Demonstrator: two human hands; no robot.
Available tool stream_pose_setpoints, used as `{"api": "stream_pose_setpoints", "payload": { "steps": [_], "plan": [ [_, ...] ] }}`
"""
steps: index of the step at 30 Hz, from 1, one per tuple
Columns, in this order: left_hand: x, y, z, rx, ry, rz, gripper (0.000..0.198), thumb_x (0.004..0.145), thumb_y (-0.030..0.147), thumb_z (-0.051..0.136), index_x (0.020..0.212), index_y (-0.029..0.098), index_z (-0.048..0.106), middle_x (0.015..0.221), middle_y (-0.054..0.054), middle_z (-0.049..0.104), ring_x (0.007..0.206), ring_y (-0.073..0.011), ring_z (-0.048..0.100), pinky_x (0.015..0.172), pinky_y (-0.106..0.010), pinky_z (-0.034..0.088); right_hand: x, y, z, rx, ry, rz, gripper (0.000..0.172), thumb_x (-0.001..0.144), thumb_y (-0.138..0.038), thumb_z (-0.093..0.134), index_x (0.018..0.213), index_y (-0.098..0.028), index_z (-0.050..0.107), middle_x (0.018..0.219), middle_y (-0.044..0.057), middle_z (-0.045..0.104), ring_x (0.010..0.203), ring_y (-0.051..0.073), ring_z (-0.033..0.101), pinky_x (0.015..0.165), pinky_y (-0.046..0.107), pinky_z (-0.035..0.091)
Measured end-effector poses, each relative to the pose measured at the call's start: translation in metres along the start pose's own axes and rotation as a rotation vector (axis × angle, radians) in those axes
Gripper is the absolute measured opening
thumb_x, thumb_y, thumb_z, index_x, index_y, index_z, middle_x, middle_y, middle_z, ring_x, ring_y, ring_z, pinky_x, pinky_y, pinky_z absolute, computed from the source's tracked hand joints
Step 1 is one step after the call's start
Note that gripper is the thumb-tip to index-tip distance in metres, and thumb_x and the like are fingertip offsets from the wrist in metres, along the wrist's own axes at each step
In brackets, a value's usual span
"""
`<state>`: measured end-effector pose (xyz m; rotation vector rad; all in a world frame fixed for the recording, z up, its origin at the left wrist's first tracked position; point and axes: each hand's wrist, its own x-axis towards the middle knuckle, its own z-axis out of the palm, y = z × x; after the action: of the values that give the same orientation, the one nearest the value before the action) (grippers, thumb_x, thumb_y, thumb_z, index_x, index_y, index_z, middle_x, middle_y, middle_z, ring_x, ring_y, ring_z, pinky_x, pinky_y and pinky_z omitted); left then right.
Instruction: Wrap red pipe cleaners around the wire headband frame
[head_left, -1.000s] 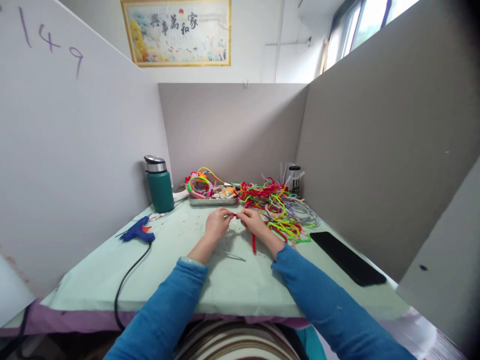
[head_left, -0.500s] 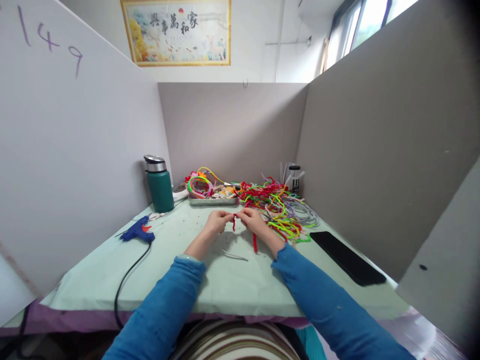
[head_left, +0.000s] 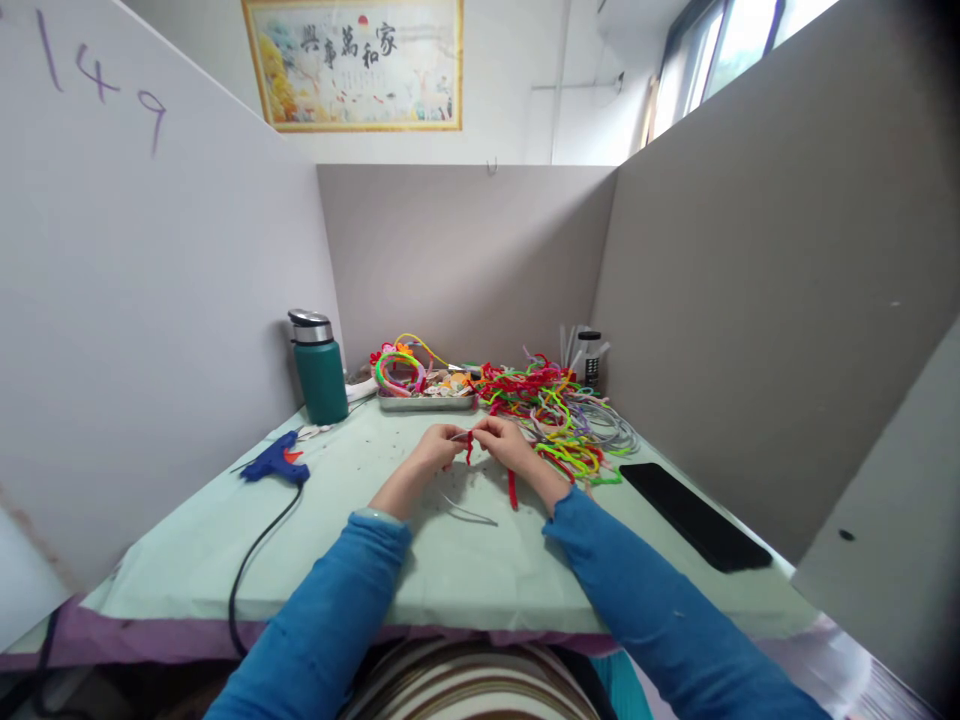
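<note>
Over the middle of the table my left hand [head_left: 437, 446] and my right hand [head_left: 502, 441] are close together, both with fingers pinched. Between their fingertips is a short red pipe cleaner [head_left: 470, 450], with one end hanging down. A thin grey strand shows at the left fingertips, and a grey wire [head_left: 471, 514] trails below that hand onto the table; whether they are one piece I cannot tell. Beneath my right wrist a longer red pipe cleaner end [head_left: 513, 492] sticks out, its other part hidden by the hand.
Behind the hands stand a metal tray [head_left: 427, 404] of small pieces and a tangled heap of coloured pipe cleaners [head_left: 559, 400]. To the left are a green bottle [head_left: 320, 380] and a blue glue gun [head_left: 277, 462] with a black cord. At right lies a black phone [head_left: 694, 515]. Partitions enclose the table.
The left fingers have shifted slightly, and a grey strand now shows at their tips. The grey wire below has moved a little and shows more length. My right hand stays nearly still.
</note>
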<state>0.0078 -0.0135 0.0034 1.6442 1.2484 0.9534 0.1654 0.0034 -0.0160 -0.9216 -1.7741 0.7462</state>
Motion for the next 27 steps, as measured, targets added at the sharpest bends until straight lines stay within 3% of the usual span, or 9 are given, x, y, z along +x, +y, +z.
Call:
{"api": "stream_pose_setpoints", "payload": {
  "steps": [9, 16, 27],
  "plan": [
    [0.0058, -0.0066, -0.0018, 0.385, 0.189, 0.252, 0.017, 0.067, 0.026, 0.060, 0.076, 0.013, 0.068, 0.069, -0.002, 0.064, 0.067, -0.0139, 0.055, 0.063, -0.024, 0.039, 0.0003, -0.0013, 0.0005, 0.060, -0.032, -0.017, 0.016, 0.073, -0.029, 0.055, 0.074, -0.015, 0.061, 0.054, -0.004, 0.049, 0.050, 0.008, 0.041, 0.049, 0.020, 0.032],
    [0.0052, -0.0066, -0.0014, 0.461, 0.218, 0.295, 0.024, 0.071, 0.036, 0.058, 0.076, 0.015, 0.070, 0.071, -0.002, 0.066, 0.068, -0.0144, 0.055, 0.064, -0.024, 0.038, -0.0009, -0.0045, 0.0002, 0.069, -0.037, 0.021, 0.017, 0.074, -0.032, 0.054, 0.071, -0.015, 0.059, 0.051, -0.004, 0.048, 0.047, 0.008, 0.040, 0.046, 0.020, 0.030],
    [0.0037, -0.0047, -0.0007, 0.403, 0.167, 0.250, 0.025, 0.076, 0.033, 0.050, 0.071, 0.016, 0.067, 0.065, -0.001, 0.067, 0.060, -0.0118, 0.055, 0.058, -0.021, 0.036, -0.0002, -0.0001, -0.0007, 0.032, -0.030, 0.007, 0.018, 0.076, -0.032, 0.051, 0.068, -0.016, 0.056, 0.052, -0.004, 0.049, 0.047, 0.008, 0.039, 0.047, 0.020, 0.029]
  ]
}}
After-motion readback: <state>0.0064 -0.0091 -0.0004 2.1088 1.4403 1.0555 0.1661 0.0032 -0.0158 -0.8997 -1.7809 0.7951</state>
